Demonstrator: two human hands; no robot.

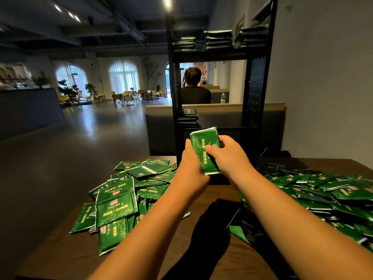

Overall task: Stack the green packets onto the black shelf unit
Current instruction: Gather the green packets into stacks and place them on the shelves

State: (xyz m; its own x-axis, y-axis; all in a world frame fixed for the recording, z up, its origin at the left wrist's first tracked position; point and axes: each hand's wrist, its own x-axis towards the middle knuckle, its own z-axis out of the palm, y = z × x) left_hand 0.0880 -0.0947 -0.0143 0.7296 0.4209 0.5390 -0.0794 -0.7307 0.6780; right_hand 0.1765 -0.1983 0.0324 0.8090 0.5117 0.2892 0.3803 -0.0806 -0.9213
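Currently, both hands are raised above the far middle of the table (66,253), directly in front of the black shelf unit (171,77). The left grip (191,160) and right grip (228,156) together hold one bundle of green packets (203,142). The left one clasps its left side. The right one has its fingers curled over the printed face and right edge. The bundle is tilted, with its top end towards the shelf unit, and layered edges show at that end. It is clear of the table surface.

The shelf unit stands at the far edge of the table. Its upper shelf carries three stacks of packets: a left stack (184,44), a middle stack (218,39) and a right stack (252,36). One further packet leans against the upper right post. The lower shelf carries one low stack (187,118) at its left side.

Loose packets lie in two heaps. The left heap (129,190) runs along the left edge, and the right heap (333,195) spreads towards the right edge and far right corner.

Beyond the shelf unit, a seated person (194,91) faces away, with a bottle (222,98) near them.
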